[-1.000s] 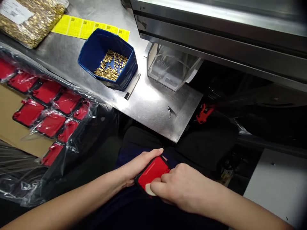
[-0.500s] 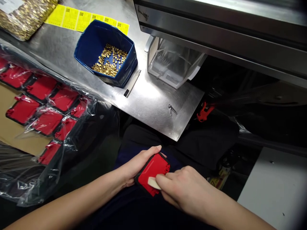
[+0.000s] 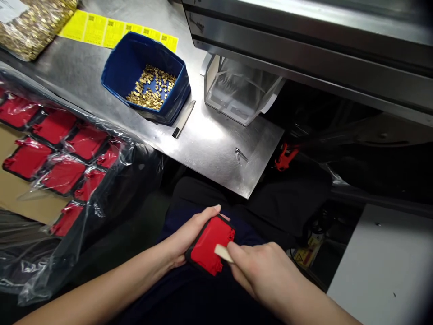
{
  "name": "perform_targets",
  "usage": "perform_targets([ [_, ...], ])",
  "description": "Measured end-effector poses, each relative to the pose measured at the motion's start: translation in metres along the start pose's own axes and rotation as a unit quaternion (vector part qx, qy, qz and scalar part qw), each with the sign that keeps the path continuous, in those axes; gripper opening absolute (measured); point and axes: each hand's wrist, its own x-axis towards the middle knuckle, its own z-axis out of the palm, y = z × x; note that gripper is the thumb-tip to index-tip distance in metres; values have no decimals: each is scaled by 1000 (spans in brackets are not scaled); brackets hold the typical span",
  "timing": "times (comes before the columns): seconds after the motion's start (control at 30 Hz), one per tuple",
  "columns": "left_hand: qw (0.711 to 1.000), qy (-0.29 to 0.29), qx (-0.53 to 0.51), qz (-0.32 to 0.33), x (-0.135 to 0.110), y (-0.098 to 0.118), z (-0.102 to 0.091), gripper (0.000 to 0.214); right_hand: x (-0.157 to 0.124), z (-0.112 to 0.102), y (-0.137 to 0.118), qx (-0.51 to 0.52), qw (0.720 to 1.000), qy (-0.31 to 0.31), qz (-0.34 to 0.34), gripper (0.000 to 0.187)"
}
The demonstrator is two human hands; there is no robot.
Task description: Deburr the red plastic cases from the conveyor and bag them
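My left hand [image 3: 191, 232] is wrapped round a red plastic panel with a black rim [image 3: 211, 246], held tilted above my lap. Its thumb lies along the upper edge, and the fingers behind are mostly hidden. Small red clip shapes stick up along the panel's right side. Between thumb and fingers, my right hand [image 3: 267, 271] pinches a pale, flat-tipped scraper-like stick [image 3: 223, 253]. The stick's tip is over the red face; whether it touches cannot be made out. The rest of the stick is hidden in the hand.
A blue bin [image 3: 118, 67] with small brass pieces stands on the metal bench [image 3: 216, 167], beside a utility knife [image 3: 183, 119]. A clear bin [image 3: 241, 97], small nippers [image 3: 241, 155] and yellow labels [image 3: 115, 34] are nearby. Similar red panels [image 3: 64, 174] lie in plastic at left.
My right hand has drawn the pale stick a little to the right and up across the red face. The whole view has shifted slightly; the left hand keeps its hold.
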Motion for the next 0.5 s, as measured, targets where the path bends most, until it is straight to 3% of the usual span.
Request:
perform_targets([
  [0.5,999,42,4,17,-9,3,0,50,2,-10,-3,-11,998,-35,50,11],
])
